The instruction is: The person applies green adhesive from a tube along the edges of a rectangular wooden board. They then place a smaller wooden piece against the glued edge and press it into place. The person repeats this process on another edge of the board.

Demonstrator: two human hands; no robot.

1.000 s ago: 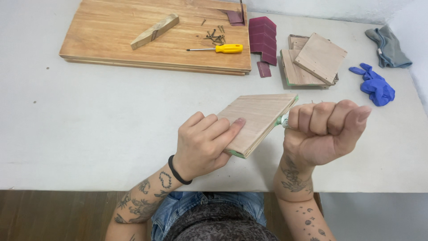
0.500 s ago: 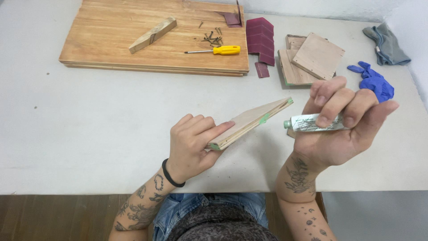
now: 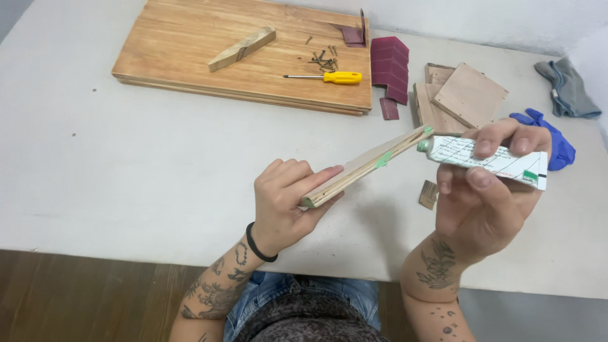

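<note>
Plywood panel (image 3: 364,166) sits tilted on edge in our left hand (image 3: 288,206), fingers wrapped around its lower end and thumb pressed along the thin side, so the layered edge faces up at us, lifted above the counter (image 3: 126,158). Our right hand (image 3: 484,196) grips a white glue tube (image 3: 484,159), fingers curled over its top and thumb underneath, and the tube's green nozzle touches the upper corner of the panel's edge. We see a small wood offcut (image 3: 429,194) lying on the counter just below the tube. Farther back lies a big wooden board (image 3: 190,50) carrying a wood wedge (image 3: 242,48), a yellow screwdriver (image 3: 329,77) and a scatter of screws (image 3: 324,58). Beside it we spot dark red sandpaper (image 3: 389,62), then a stack of square panels (image 3: 461,95), a blue glove (image 3: 557,142) near our right hand, and a grey cloth (image 3: 570,87) at the far corner.
</note>
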